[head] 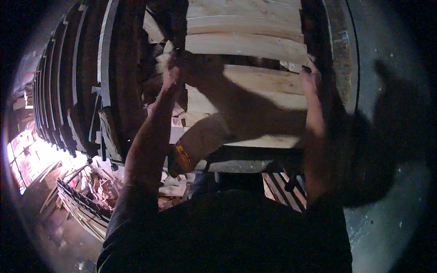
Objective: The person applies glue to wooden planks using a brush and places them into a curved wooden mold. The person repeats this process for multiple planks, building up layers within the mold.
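Pale wooden boards [245, 44] lie crosswise, side by side, in front of me. A dark gap separates the upper boards from the lower boards [266, 79] nearer my body. My left hand [173, 73] is at the left end of the boards beside the gap, in shadow; its fingers are hard to make out. Across from it, my right hand [311, 76] is at the right end of the upper board bordering the gap, with its thumb near the board's edge. Whether either hand grips the board cannot be told. Shadows of my arms and head fall over the lower boards.
A row of dark upright slats or bars [106, 54] stands at the left. Wood offcuts [99, 191] are heaped at the lower left, beside a bright opening. More wood pieces [174, 186] lie below the boards. A grey wall or panel [379, 92] is at the right.
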The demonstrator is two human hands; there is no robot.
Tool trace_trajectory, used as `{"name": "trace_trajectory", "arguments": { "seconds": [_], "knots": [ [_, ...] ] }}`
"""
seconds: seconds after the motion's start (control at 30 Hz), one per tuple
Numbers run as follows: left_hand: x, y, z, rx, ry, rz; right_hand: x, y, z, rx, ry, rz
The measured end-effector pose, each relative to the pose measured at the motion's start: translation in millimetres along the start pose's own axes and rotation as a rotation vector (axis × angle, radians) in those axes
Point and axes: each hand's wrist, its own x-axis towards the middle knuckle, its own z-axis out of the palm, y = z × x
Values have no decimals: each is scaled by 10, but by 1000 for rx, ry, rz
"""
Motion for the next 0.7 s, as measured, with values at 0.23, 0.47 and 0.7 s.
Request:
{"name": "trace_trajectory", "arguments": {
  "seconds": [0.23,0.47,0.7],
  "knots": [
    [-385,62,13,193,-163,-61,-309,639,-347,20,20,72],
    [-672,450,128,766,-200,113,-484,341,-146,109,47,-117],
    [-856,864,674,-46,-82,-32,-674,-545,-299,589,-99,103]
  ]
}}
